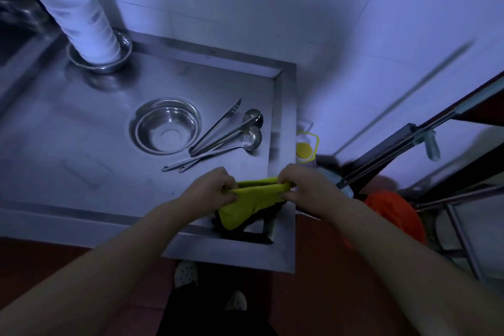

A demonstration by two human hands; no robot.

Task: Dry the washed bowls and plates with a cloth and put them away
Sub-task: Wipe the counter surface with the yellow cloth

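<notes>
Far ahead and to the left of the left hand [211,189], a tall stack of white bowls [81,22] stands upside down in a shallow metal dish [102,58] on the steel counter [54,117]. Closer, ahead of the left hand, is an empty steel bowl [167,128]; just to its right lie tongs [215,128] and two ladles [218,147], handles towards the person. Both hands pinch the green cloth [245,206], stretched between them with its long axis from left to right; the right hand [308,185] holds the other end. The steel bowl seems nearest to the left hand, so I think that hand would reach it first.
</notes>
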